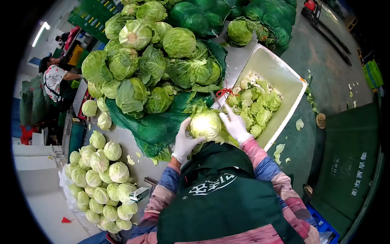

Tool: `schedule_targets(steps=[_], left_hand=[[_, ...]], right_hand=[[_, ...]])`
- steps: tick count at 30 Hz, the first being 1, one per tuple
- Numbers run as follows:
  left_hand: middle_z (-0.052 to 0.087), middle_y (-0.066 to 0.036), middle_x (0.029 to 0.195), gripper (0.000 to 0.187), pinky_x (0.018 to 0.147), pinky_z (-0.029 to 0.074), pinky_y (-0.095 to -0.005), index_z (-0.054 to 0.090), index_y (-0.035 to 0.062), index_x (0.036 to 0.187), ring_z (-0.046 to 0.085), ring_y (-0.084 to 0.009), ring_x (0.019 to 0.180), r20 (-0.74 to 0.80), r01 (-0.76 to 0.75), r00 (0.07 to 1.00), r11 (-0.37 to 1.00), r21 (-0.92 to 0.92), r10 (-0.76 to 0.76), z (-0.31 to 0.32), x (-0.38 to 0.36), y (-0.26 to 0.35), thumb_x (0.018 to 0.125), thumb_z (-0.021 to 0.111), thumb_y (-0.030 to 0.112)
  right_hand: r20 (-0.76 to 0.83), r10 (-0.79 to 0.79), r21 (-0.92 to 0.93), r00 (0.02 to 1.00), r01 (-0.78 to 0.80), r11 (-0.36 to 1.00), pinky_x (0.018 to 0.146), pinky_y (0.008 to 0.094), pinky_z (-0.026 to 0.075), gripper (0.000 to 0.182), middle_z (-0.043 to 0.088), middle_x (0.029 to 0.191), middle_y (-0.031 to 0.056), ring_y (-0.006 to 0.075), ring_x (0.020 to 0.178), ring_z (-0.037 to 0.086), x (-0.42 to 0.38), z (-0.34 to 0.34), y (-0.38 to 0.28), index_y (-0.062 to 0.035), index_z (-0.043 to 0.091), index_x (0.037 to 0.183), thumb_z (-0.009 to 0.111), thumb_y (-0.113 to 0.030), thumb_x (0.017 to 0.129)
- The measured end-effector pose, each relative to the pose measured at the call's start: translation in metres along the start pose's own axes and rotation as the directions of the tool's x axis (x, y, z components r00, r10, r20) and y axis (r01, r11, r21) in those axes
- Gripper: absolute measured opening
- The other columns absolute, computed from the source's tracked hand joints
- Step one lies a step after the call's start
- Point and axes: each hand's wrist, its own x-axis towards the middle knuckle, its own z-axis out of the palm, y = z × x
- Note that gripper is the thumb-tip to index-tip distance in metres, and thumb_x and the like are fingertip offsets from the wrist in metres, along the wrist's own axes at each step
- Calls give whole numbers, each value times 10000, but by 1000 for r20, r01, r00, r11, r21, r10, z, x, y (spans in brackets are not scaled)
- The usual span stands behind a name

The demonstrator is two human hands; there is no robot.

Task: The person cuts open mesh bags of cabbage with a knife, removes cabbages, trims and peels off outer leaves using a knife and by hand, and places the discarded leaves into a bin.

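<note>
A pale green cabbage [205,125] with loose outer leaves sits between my two gloved hands, in front of my apron. My left hand [187,140] is curled around its left and near side. On the other side, my right hand [236,125] grips a knife [215,99] whose thin blade points up and away; the handle is mostly hidden in the fingers. The right thumb lies near the cabbage's side. Just beyond this hand, a red string [227,92] lies by the rim of a white foam box [280,69] that holds cut-off leaves [258,103].
Untrimmed cabbages [150,65] are heaped on green netting [150,126] ahead. Trimmed cabbages [99,183] are piled at left, beside a small carton [139,194]. Full net sacks [199,16] stand at the back. A large green bin [345,166] is at right. Another person [55,77] works at far left.
</note>
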Motion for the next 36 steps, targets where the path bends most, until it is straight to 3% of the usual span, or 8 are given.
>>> schedule_targets(steps=[3,6,8,15,24,30,32,36], left_hand=[[392,-216,1374,1069,1107,304,-411,321,-34,1393,378,-346,1295,116,-222,975,827,516,189,7,18,-1,569,899,326],[407,-223,1349,1073,1100,311,-404,321,-48,1391,383,-356,1288,26,-213,967,746,631,254,31,19,0,584,904,351],[414,-232,1327,1109,1083,329,-411,321,-63,1384,396,-366,1268,21,-196,973,779,596,229,34,22,-1,561,908,394],[378,-217,1303,1131,1061,344,-413,285,-83,1407,388,-371,1230,33,-201,970,720,664,241,40,20,6,573,899,372],[391,-209,1260,1115,1033,368,-424,301,-97,1400,397,-384,1188,-13,-182,964,695,695,266,50,17,3,575,896,361],[396,-216,1265,1081,1040,367,-397,301,-79,1406,410,-368,1198,-10,-206,954,683,701,299,53,10,2,592,896,312],[399,-212,1274,1067,1039,371,-393,303,-71,1409,418,-361,1199,18,-256,937,649,717,349,43,8,-4,600,892,301],[402,-234,1310,1055,1050,370,-379,289,-93,1412,439,-341,1215,-69,-115,984,878,464,166,12,11,-14,636,869,324]], right_hand=[[128,-212,-202,969,235,951,670,455,503,525,677,798,193,374,728,649,3,3,-3,-116,516,1335,468,-477,956],[126,-210,-169,970,229,959,677,466,500,512,673,796,199,374,721,649,1,1,1,-88,526,1316,457,-455,966],[71,-280,-139,957,287,948,659,475,497,508,671,785,200,380,702,643,-6,-4,-1,-77,502,1337,445,-431,977],[260,-75,-316,963,158,936,596,487,495,651,649,713,217,393,641,630,-24,-4,-15,-91,290,1471,398,-497,974],[103,-64,-356,993,97,930,563,476,497,523,619,633,205,388,583,614,-19,3,-19,-189,440,1412,440,-462,967],[-18,121,-169,992,-123,978,748,502,497,417,675,875,197,397,817,644,13,-12,7,-141,609,1141,378,-451,984],[28,222,-267,975,-206,941,775,482,500,429,679,945,192,392,872,643,25,-17,27,-161,608,1193,399,-465,974],[-7,267,-135,964,-265,955,831,447,501,612,670,1034,224,396,945,641,15,2,43,-131,512,1357,470,-555,918]])
